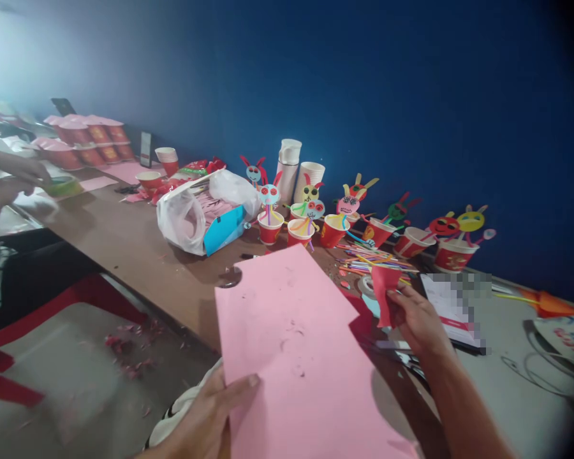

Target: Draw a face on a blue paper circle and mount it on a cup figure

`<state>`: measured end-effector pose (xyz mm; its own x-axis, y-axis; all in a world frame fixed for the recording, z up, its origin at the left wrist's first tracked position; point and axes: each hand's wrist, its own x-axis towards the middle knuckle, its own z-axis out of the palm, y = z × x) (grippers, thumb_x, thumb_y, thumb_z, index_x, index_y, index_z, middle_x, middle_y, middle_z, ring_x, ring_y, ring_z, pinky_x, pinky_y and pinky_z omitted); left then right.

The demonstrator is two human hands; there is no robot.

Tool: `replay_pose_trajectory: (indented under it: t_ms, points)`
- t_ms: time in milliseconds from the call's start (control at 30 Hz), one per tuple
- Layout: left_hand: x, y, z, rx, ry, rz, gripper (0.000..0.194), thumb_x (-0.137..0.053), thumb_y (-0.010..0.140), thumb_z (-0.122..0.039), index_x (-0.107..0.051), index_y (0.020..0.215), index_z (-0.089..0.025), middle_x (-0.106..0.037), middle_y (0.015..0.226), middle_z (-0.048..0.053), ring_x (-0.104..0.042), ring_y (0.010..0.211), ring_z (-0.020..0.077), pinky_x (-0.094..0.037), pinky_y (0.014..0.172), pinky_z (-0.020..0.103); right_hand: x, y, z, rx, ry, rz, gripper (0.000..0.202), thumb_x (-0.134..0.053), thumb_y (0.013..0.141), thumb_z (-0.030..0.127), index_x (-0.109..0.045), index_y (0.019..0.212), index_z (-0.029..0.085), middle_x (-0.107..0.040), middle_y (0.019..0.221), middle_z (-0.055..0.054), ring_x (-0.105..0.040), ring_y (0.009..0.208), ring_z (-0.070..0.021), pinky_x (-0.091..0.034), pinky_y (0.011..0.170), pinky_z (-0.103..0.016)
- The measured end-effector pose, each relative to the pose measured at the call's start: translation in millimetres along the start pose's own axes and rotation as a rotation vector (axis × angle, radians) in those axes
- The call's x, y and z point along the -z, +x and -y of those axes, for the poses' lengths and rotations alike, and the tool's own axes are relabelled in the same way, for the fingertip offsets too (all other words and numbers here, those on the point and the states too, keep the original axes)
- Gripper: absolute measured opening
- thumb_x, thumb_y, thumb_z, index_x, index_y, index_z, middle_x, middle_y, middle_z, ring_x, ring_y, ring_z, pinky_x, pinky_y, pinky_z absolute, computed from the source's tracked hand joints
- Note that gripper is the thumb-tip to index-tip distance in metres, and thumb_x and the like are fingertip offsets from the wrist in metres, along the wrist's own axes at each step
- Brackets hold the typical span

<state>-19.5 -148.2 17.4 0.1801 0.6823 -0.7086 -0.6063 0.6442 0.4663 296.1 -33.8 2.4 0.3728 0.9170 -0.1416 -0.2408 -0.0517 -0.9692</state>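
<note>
My left hand (220, 398) grips the left edge of a large pink paper sheet (291, 344), thumb on top. The sheet has pieces cut from its edges and faint marks on its face. Further right, my right hand (418, 312) pinches a small piece of red paper (385, 293) above the table. Below and around it are a roll of tape (366, 285), a pile of coloured straws (375, 255) and scissors (411, 362), partly hidden by my forearm.
Paper cups with paper animal faces (335, 231) line the blue wall. A plastic bag (182, 217) of pink paper, a white-topped bottle (289, 172) and a tablet-like screen (452, 312) stand or lie nearby. Another person's hands (23, 175) are at left, beside stacked red cups (95, 134).
</note>
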Motion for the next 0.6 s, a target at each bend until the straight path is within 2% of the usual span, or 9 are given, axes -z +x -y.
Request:
replay_pose_trajectory:
  t_ms: [67,167,267,333,500,600]
  points:
    - [-16.3,0,5,0.042,0.095,0.025,0.034,-0.073,0.064,-0.021,-0.065,0.097,-0.023,-0.073,0.075,0.008,-0.068,0.073,0.0316,-0.054,0.071,0.044,1,0,1,0.013,0.018,-0.009,0.027,-0.072,0.054,0.02,-0.061,0.078,0.022,-0.064,0.059,0.005,-0.059,0.049,-0.0108,-0.047,0.044,-0.019]
    - [-29.3,-5,11,0.127,0.135,0.092,0.03,-0.07,0.064,-0.013,-0.066,0.093,-0.017,-0.071,0.066,0.008,-0.068,0.065,0.0281,-0.054,0.069,0.041,4,2,2,0.022,0.033,-0.02,0.027,-0.071,0.053,0.019,-0.061,0.078,0.023,-0.064,0.057,0.006,-0.059,0.048,-0.0108,-0.047,0.043,-0.02]
    - [-28.3,-11,16,0.195,0.112,0.164,0.032,-0.068,0.066,-0.015,-0.065,0.098,-0.013,-0.071,0.069,0.01,-0.068,0.066,0.0277,-0.052,0.074,0.041,9,6,2,0.027,0.03,-0.028,0.027,-0.071,0.053,0.02,-0.062,0.078,0.022,-0.064,0.057,0.006,-0.057,0.045,-0.0116,-0.046,0.04,-0.021]
    - [-24.2,-12,18,0.215,0.09,0.171,0.037,-0.069,0.067,-0.018,-0.063,0.103,-0.013,-0.072,0.074,0.012,-0.068,0.068,0.0292,-0.051,0.076,0.043,12,8,0,0.03,0.019,-0.033,0.026,-0.071,0.054,0.02,-0.062,0.079,0.022,-0.065,0.058,0.005,-0.058,0.046,-0.0122,-0.046,0.04,-0.022]
    - [-22.8,-9,13,0.221,0.053,0.15,0.047,-0.07,0.068,-0.027,-0.059,0.11,-0.011,-0.071,0.077,0.016,-0.068,0.072,0.0332,-0.051,0.074,0.047,12,11,-5,0.029,-0.013,-0.04,0.029,-0.071,0.054,0.021,-0.063,0.082,0.021,-0.064,0.058,0.005,-0.057,0.044,-0.0118,-0.045,0.039,-0.021]
    - [-28.1,-2,7,0.143,0.07,0.098,0.046,-0.067,0.07,-0.024,-0.056,0.113,-0.01,-0.071,0.08,0.015,-0.068,0.072,0.0322,-0.051,0.074,0.047,11,11,-7,0.033,-0.027,-0.044,0.026,-0.071,0.055,0.022,-0.064,0.08,0.022,-0.065,0.06,0.006,-0.057,0.046,-0.011,-0.047,0.042,-0.021]
